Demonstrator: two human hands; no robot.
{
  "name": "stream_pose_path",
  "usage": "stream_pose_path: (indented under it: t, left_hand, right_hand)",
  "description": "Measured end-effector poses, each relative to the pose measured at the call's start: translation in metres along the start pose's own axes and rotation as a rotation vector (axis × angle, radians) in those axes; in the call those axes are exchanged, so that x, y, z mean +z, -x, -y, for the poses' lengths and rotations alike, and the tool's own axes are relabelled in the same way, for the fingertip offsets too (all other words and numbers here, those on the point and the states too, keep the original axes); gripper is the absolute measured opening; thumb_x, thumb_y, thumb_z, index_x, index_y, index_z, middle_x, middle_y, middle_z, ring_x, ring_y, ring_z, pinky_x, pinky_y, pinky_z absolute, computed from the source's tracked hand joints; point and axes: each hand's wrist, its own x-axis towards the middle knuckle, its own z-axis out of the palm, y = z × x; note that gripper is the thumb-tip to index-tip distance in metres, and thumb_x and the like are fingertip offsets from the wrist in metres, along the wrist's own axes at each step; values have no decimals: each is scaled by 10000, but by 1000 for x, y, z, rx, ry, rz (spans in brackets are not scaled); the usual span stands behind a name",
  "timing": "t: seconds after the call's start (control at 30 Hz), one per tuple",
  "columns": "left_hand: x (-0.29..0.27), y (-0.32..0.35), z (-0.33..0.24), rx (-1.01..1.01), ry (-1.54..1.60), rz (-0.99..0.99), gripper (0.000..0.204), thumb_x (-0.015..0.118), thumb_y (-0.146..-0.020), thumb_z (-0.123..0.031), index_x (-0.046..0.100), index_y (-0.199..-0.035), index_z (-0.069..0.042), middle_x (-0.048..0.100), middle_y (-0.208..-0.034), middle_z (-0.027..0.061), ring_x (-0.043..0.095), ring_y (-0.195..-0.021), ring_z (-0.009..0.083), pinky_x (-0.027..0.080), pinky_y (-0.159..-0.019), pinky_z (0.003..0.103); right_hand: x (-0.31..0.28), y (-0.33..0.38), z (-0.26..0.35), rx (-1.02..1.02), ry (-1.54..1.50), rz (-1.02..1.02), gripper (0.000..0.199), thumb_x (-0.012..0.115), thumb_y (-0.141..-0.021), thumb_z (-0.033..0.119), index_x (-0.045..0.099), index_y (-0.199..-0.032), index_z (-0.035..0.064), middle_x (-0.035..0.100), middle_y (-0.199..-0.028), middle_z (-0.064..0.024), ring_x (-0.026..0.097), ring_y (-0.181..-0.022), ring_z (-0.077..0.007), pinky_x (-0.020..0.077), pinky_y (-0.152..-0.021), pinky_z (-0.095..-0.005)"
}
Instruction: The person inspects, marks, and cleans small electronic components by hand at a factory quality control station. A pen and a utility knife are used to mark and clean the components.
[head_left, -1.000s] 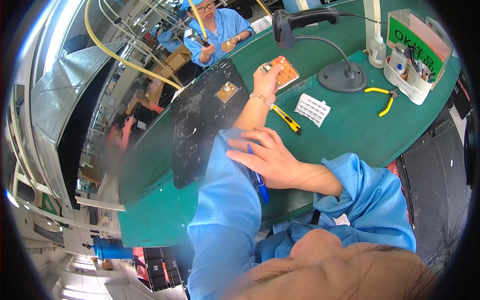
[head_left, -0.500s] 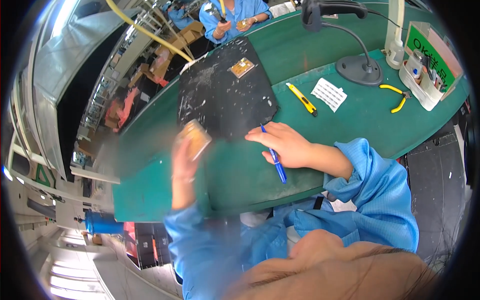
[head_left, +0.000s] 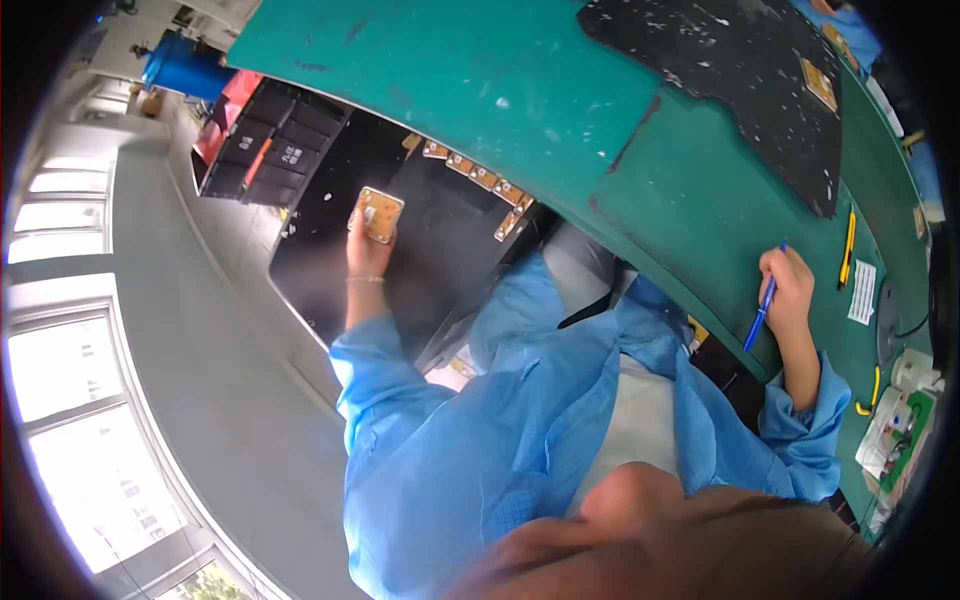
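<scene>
My left hand [head_left: 368, 255] grips a small orange-brown circuit board [head_left: 382, 214], holding it over a black bin [head_left: 330, 265] beside the table. Inside that bin, several similar boards [head_left: 484, 177] lie in a row along the edge nearest the table. Over the green table [head_left: 690, 170], my right hand [head_left: 790, 285] is closed round a blue pen [head_left: 760, 318], which slants across the fingers. Another board [head_left: 818, 84] rests on the black mat [head_left: 740, 60] at the far right.
A yellow utility knife [head_left: 848, 248], a white label sheet [head_left: 862, 292] and yellow-handled pliers [head_left: 871, 392] lie on the table's right side. A black crate [head_left: 268, 140] and a blue barrel [head_left: 185, 68] stand at the upper left. Another person's blue sleeve [head_left: 852, 35] shows at the top right.
My view has swung left. My left hand has carried the circuit board from over the table to over the black bin. My right hand keeps the pen over the table.
</scene>
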Motion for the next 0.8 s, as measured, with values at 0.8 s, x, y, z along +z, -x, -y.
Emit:
stream_pose_path:
  t: [0.8]
  left_hand:
    - [2,-120,206,-365,-1493,-168,408,477,-965,-302,511,-1227,8,607,-1186,141,606,-1041,300,472,-872,472]
  right_hand:
    - [-9,4,14,133,225,172,142,618,-691,59,531,-789,112,486,-650,-87,532,-607,-307,408,-513,-422]
